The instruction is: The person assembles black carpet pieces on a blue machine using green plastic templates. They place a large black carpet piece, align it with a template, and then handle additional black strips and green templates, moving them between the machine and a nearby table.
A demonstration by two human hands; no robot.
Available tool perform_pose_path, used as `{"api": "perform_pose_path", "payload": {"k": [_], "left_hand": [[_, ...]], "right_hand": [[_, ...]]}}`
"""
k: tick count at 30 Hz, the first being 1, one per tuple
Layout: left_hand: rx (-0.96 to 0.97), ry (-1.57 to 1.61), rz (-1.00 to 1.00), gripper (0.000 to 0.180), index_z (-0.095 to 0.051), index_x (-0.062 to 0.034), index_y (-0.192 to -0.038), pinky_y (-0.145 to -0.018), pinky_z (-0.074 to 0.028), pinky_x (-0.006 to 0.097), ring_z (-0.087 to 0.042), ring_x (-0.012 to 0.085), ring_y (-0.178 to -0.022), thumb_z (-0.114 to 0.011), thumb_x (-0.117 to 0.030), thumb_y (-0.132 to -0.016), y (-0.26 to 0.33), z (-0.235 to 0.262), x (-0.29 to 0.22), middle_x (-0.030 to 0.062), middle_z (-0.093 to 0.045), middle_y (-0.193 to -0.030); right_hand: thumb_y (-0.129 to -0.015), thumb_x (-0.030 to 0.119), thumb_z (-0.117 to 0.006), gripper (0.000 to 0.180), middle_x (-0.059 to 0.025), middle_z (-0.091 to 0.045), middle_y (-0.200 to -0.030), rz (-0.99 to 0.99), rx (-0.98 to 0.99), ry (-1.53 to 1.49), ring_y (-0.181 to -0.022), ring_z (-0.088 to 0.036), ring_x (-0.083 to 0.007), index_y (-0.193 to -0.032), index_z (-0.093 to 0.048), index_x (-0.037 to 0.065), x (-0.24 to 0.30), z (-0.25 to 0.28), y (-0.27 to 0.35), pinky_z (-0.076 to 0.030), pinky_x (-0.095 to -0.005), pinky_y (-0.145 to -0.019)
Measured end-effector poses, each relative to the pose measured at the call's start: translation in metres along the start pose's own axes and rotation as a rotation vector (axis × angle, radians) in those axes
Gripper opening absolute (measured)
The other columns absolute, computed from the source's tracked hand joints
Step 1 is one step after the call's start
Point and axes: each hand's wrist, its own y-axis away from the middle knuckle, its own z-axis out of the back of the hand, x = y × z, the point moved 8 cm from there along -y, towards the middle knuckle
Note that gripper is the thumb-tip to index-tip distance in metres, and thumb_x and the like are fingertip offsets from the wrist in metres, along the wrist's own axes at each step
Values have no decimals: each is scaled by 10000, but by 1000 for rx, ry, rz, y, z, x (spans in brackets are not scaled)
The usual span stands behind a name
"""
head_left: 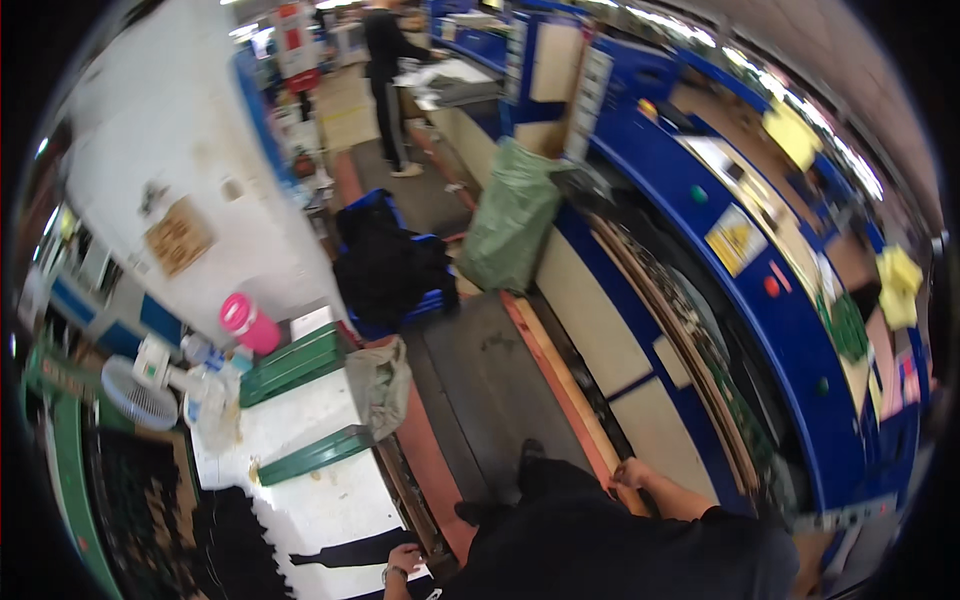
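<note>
My left hand (pixel 403 559) rests at the near edge of a white table (pixel 305 402), fingers apart. It lies at the end of a long black fabric strip (pixel 355 549) and does not visibly grip it. A larger dark fabric piece (pixel 237 540) with a ragged edge lies further left on the same table. Off to my right side, my right hand (pixel 630 474) hangs over the wooden edge of the walkway with its fingers curled in. Nothing shows in it.
Green metal covers (pixel 295 362), a pink tumbler (pixel 248 322) and a fan (pixel 140 392) stand on the left. Ahead are a blue crate (pixel 425 302) with dark cloth and a green sack (pixel 512 220). A long blue machine (pixel 690 260) runs along the right. Another person (pixel 385 80) stands farther off.
</note>
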Motion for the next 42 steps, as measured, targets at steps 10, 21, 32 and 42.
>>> {"api": "perform_pose_path", "payload": {"k": [10, 21, 32, 42], "left_hand": [[242, -431, -385, 200, -632, -9, -1074, -486, -458, 294, -595, 149, -562, -481, -127, -1015, -26, -152, -278, 70, -647, -701], [404, -1053, -1333, 182, -697, -19, -1063, -646, -547, 350, -695, 224, -641, -603, -96, -928, 160, -531, -561, 129, -696, -721], [77, -1547, -1906, 485, -628, -196, -1230, -872, -472, 584, -518, 306, -1174, -788, -293, -783, 191, -672, -625, 43, -570, -1212], [142, -1612, -1709, 411, -683, -226, -1135, -935, -399, 681, -493, 304, -1167, -764, -420, -782, 166, -674, -636, 22, -569, -1146]], "right_hand": [[-877, 157, -681, 219, -213, -669, -1049, 48, -1082, -532, -987, -633, -403, -1025, -686, -4, -63, 153, 160, -506, -434, -875], [-881, 411, -690, 454, -127, -629, -1145, -650, -1051, -413, -1146, -556, -324, -1163, -665, 56, -213, 153, 183, -389, -535, -961], [-793, 420, -772, 536, -109, -613, -1231, -752, -953, -443, -1219, -532, -313, -1179, -635, 73, -210, 160, 178, -288, -621, -992], [-781, 496, -729, 541, -122, -650, -1154, -711, -799, -423, -1111, -596, -308, -1093, -670, 58, -213, 170, 180, -332, -549, -966]]}}
